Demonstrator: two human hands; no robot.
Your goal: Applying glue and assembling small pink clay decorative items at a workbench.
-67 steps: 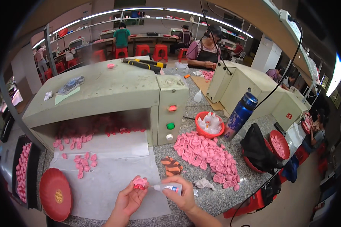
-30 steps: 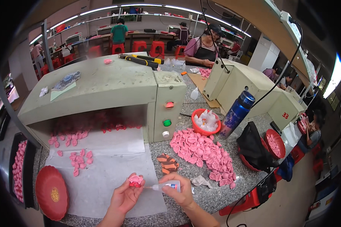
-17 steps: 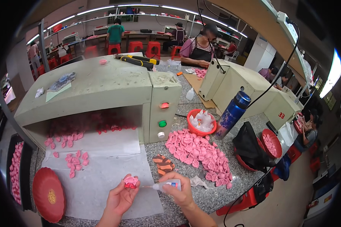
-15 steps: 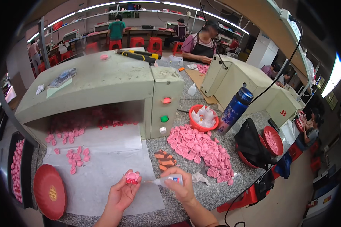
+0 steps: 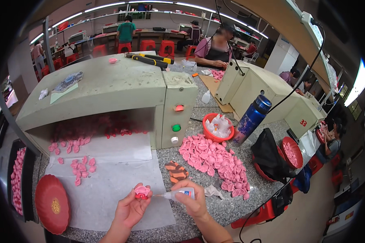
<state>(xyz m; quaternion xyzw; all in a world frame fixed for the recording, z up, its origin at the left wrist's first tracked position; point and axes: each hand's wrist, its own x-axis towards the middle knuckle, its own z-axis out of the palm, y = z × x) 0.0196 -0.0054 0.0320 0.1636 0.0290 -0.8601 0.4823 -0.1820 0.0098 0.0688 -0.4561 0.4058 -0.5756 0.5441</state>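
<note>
pink-and-red piece pinched in my left hand over the white sheet; my right hand grips a small clear bottle, nozzle just beside the piece. 2 hands apart.

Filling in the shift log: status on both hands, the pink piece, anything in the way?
Left hand holding pink-and-red piece. Right hand gripping small bottle, nozzle toward piece, contact unclear. No stray object between.
</note>
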